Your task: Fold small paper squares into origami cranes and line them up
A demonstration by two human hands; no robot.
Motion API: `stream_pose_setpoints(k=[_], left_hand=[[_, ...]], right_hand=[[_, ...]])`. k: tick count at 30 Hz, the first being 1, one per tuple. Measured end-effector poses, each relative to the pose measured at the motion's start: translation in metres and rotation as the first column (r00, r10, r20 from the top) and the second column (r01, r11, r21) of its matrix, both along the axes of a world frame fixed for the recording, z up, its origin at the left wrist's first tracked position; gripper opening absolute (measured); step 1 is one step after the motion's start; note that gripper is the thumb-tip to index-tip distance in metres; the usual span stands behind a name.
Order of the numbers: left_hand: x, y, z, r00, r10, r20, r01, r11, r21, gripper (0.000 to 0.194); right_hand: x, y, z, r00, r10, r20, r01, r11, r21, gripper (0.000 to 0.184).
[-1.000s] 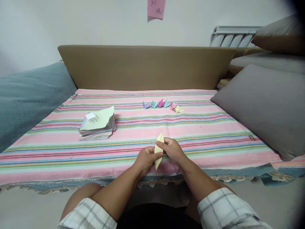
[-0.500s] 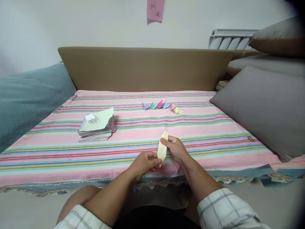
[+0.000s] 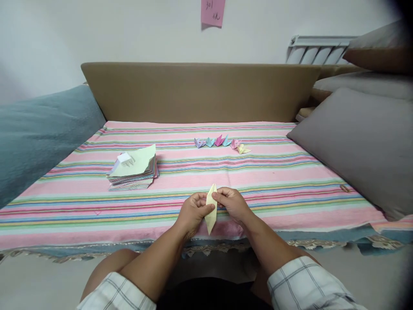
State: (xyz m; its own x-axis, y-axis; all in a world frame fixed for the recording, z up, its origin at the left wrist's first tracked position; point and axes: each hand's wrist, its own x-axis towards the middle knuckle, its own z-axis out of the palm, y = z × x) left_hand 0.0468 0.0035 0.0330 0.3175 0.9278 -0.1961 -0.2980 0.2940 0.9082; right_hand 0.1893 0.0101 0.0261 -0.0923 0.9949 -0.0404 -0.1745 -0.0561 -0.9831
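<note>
A pale yellow folded paper (image 3: pixel 211 219), narrow and pointed at its lower end, is held upright just above the striped cloth. My left hand (image 3: pixel 193 214) pinches its left edge, thumb across the front and fingers behind. On the right edge, a little higher up, my right hand (image 3: pixel 232 204) grips it between thumb and fingers. Farther back stands a row of several small folded paper cranes (image 3: pixel 219 141) in purple, teal, pink and yellow. The fingers behind the paper are partly hidden.
To the left lies a stack of coloured paper sheets (image 3: pixel 134 177) with a white plug adapter (image 3: pixel 124 158) on top. Grey cushions (image 3: pixel 351 146) line the right side, and a blue-green armrest (image 3: pixel 48 125) the left. A small brown object (image 3: pixel 344 188) rests near the cushion.
Both hands have shifted the yellow paper slightly left and down. My left hand has moved up from the lower tip to the paper's left edge.
</note>
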Motion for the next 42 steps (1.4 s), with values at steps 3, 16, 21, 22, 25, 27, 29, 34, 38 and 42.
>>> stream_pose_setpoints(k=[3, 16, 21, 22, 25, 27, 29, 34, 38, 42], left_hand=[[0.000, -0.001, 0.000, 1.000, -0.014, -0.012, 0.014, 1.000, 0.019, 0.048], [-0.006, 0.002, -0.004, 0.987, -0.036, -0.158, 0.044, 0.998, 0.047, 0.079], [-0.029, 0.009, -0.004, 0.739, 0.263, -0.621, 0.157, 0.828, 0.538, 0.024], [-0.031, 0.009, -0.007, 0.668, 0.351, -0.656, 0.260, 0.716, 0.648, 0.019], [-0.030, 0.006, -0.016, 0.602, 0.431, -0.672, 0.564, 0.366, 0.740, 0.027], [-0.027, 0.004, -0.023, 0.555, 0.487, -0.674, 0.655, 0.243, 0.715, 0.032], [-0.025, 0.003, -0.027, 0.495, 0.525, -0.692, 0.716, 0.204, 0.667, 0.036], [-0.029, 0.002, -0.025, 0.393, 0.521, -0.757, 0.806, 0.201, 0.557, 0.040], [-0.031, 0.002, -0.023, 0.361, 0.490, -0.794, 0.840, 0.200, 0.505, 0.040], [-0.033, 0.003, -0.025, 0.350, 0.470, -0.810, 0.858, 0.185, 0.478, 0.041]], right_hand=[[0.000, 0.000, 0.000, 0.999, 0.030, -0.040, -0.031, 0.999, -0.023, 0.033], [-0.001, 0.008, -0.001, 1.000, -0.018, -0.019, 0.017, 0.999, -0.037, 0.034], [0.002, 0.021, -0.016, 0.990, -0.045, 0.132, 0.050, 0.998, -0.034, 0.034], [0.002, 0.023, -0.019, 0.980, -0.050, 0.195, 0.052, 0.999, -0.005, 0.032], [-0.001, 0.027, -0.024, 0.929, -0.082, 0.361, 0.047, 0.993, 0.105, 0.027], [-0.002, 0.029, -0.026, 0.899, -0.102, 0.425, 0.037, 0.987, 0.158, 0.025], [-0.002, 0.031, -0.027, 0.880, -0.106, 0.463, 0.026, 0.984, 0.177, 0.024], [0.001, 0.035, -0.030, 0.790, -0.115, 0.602, -0.023, 0.976, 0.217, 0.022], [0.001, 0.037, -0.031, 0.683, -0.209, 0.700, -0.053, 0.942, 0.333, 0.017], [0.001, 0.040, -0.033, 0.571, -0.312, 0.759, 0.023, 0.931, 0.365, 0.012]])
